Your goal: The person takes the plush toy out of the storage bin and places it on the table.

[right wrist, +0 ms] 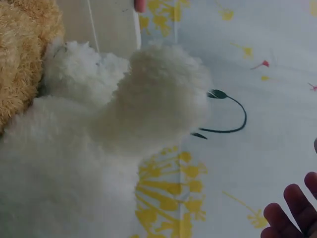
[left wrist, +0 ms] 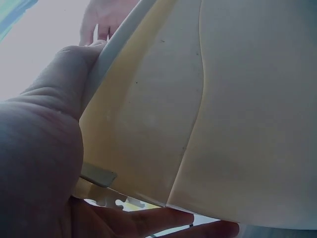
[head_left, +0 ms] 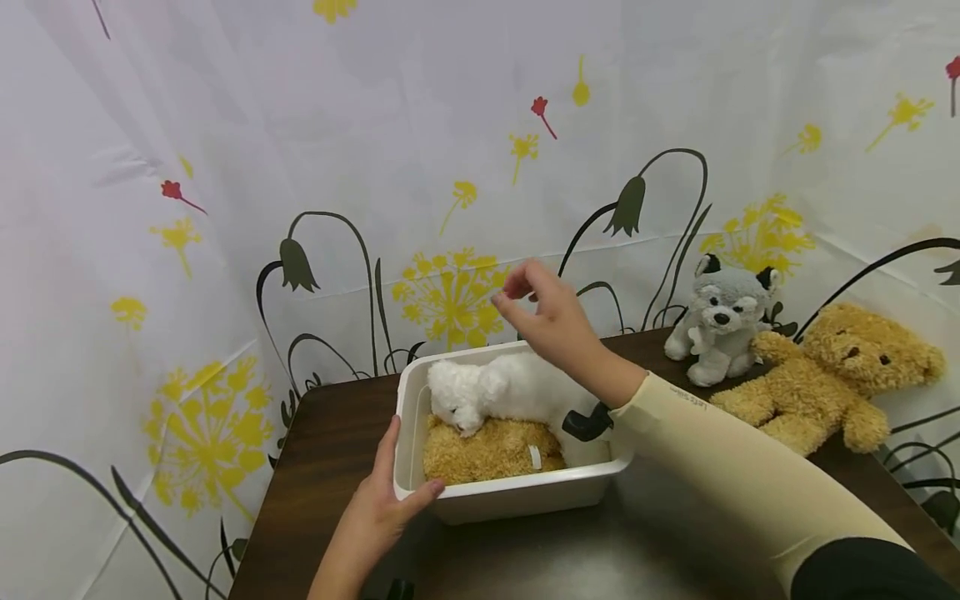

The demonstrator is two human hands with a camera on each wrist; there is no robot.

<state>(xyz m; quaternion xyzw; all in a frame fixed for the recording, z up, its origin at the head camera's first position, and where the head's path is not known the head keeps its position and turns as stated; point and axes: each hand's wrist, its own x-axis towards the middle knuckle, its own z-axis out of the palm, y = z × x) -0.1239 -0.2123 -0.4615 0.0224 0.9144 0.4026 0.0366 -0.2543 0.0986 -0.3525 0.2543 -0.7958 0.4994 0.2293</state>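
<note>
A white plastic bin [head_left: 525, 502] stands on the dark table, its front side tilted up slightly. My left hand [head_left: 378, 504] grips its left front corner, thumb over the rim and fingers along the outside, as the left wrist view also shows. Inside lie a golden-brown plush toy [head_left: 480, 450] with a white tag and, behind it, a white plush animal [head_left: 517, 385], head to the left. Above the bin's back edge hovers my right hand [head_left: 551, 308], fingers loosely bent around nothing. In the right wrist view, its fingertips [right wrist: 292, 206] are apart from the white plush [right wrist: 163, 94].
A grey and white husky plush [head_left: 723, 312] sits at the table's back right. Beside it a golden teddy bear [head_left: 832, 383] leans back. The dark wooden table [head_left: 322, 450] meets a white flower-printed curtain [head_left: 450, 125] behind and at the sides.
</note>
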